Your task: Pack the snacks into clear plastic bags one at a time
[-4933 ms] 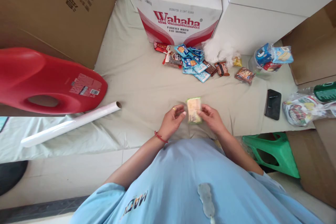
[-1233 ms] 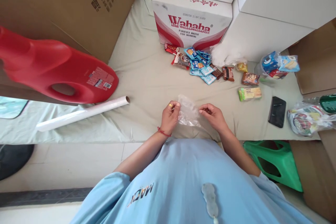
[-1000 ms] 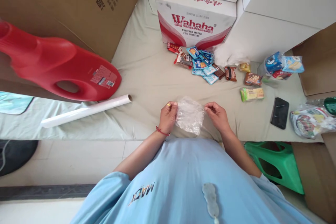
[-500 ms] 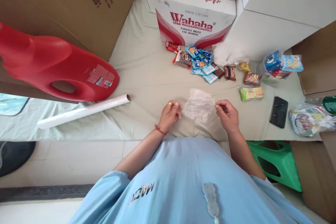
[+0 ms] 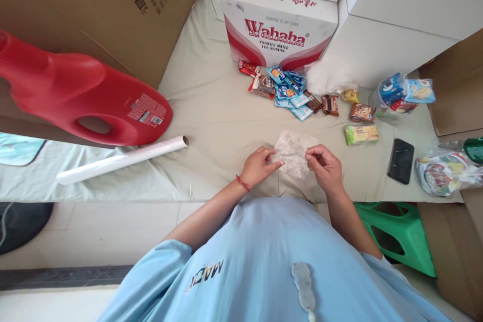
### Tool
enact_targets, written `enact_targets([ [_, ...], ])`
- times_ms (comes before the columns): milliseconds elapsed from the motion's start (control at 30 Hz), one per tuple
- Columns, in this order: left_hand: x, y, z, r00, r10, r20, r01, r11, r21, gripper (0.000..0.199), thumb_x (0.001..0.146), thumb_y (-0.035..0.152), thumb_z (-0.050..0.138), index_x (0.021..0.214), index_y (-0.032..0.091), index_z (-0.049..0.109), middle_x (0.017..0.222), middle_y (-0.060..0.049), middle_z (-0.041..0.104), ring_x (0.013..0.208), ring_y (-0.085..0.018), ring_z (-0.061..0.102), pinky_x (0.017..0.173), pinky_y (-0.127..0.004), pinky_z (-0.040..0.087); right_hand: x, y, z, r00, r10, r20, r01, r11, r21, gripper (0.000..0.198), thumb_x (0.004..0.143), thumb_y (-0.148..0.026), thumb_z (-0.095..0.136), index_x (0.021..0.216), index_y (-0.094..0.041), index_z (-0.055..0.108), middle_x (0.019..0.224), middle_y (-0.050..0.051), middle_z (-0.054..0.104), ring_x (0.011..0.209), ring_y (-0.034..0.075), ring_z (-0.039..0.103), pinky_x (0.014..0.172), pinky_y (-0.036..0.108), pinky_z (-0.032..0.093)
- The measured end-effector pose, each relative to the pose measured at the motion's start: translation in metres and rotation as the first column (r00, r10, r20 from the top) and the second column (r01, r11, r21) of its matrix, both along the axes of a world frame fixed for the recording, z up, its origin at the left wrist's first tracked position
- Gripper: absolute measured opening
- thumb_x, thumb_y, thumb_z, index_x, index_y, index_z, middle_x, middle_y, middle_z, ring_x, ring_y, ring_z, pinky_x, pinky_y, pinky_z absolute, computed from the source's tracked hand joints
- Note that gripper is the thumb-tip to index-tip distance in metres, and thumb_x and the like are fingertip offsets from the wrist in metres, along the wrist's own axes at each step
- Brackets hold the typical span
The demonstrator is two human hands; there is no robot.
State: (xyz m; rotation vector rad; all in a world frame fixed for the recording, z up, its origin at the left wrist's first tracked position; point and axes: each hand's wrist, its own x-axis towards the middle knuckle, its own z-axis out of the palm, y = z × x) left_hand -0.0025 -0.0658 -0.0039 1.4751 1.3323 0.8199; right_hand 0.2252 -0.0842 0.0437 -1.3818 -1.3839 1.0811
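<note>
A crumpled clear plastic bag [image 5: 292, 153] is spread low over the front of the cloth-covered table. At its right edge, my right hand [image 5: 325, 167] pinches the thin film between thumb and fingertips. My left hand [image 5: 259, 167], with a red cord on the wrist, reaches to the bag's left edge. Its thumb and forefinger are apart, the tips at the film, and the other fingers are partly hidden. Behind the bag lies a pile of small blue snack packets [image 5: 289, 90].
Several wrapped snacks [image 5: 360, 134] and a black phone [image 5: 400, 161] lie to the right. A Wahaba-style carton marked "Wahaha" [image 5: 279, 35] stands at the back. On the left are a big red jug [image 5: 113, 95] and a white roll [image 5: 124, 160]. A green stool [image 5: 400, 236] stands below the table edge.
My left hand has moved right to the bag's edge, and its thumb and forefinger have spread. The bag has shifted slightly right and looks flatter. My right hand has barely moved.
</note>
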Motion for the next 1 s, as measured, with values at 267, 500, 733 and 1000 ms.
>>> enact_targets([
  [267, -0.025, 0.015, 0.025, 0.989, 0.107, 0.100, -0.120, 0.984, 0.134, 0.023, 0.092, 0.042, 0.068, 0.084, 0.023, 0.077, 0.059, 0.004, 0.056, 0.054, -0.012, 0.048, 0.057, -0.026, 0.038, 0.049, -0.010, 0.038, 0.952, 0.287, -0.104, -0.295, 0.953, -0.070, 0.019, 0.085, -0.045, 0.081, 0.082, -0.027, 0.076, 0.081, 0.007, 0.066, 0.073, 0.021, 0.060, 0.066, 0.037, 0.050],
  [500, -0.029, 0.001, 0.047, 0.884, 0.039, 0.466, -0.002, 0.997, -0.079, 0.021, 0.087, 0.041, 0.072, 0.086, 0.020, 0.075, 0.079, -0.004, 0.072, 0.068, -0.018, 0.071, 0.060, -0.030, 0.058, 0.069, -0.005, 0.054, 0.824, 0.567, -0.002, -0.548, 0.795, -0.258, 0.021, 0.092, -0.043, 0.075, 0.098, -0.025, 0.082, 0.088, 0.008, 0.074, 0.078, 0.022, 0.066, 0.073, 0.036, 0.054],
  [733, -0.021, 0.003, 0.044, 0.879, 0.229, 0.418, -0.220, 0.973, -0.069, 0.035, 0.083, 0.039, 0.077, 0.064, 0.020, 0.055, 0.072, -0.001, 0.064, 0.066, -0.013, 0.064, 0.065, -0.028, 0.054, 0.048, 0.011, 0.014, 0.998, -0.039, -0.057, 0.030, 0.988, -0.155, 0.031, 0.086, -0.051, 0.079, 0.104, -0.026, 0.075, 0.088, 0.002, 0.065, 0.066, 0.014, 0.050, 0.058, 0.028, 0.045],
  [1000, -0.020, 0.005, 0.030, 0.871, 0.210, 0.443, -0.157, 0.975, -0.155, 0.022, 0.067, 0.018, 0.073, 0.071, 0.021, 0.052, 0.077, 0.002, 0.060, 0.074, -0.012, 0.057, 0.072, -0.026, 0.046, 0.013, 0.030, -0.005, 0.994, 0.005, -0.106, -0.025, 0.981, -0.190, 0.043, 0.077, -0.043, 0.084, 0.115, -0.027, 0.072, 0.114, 0.003, 0.069, 0.068, 0.011, 0.050, 0.057, 0.026, 0.041],
])
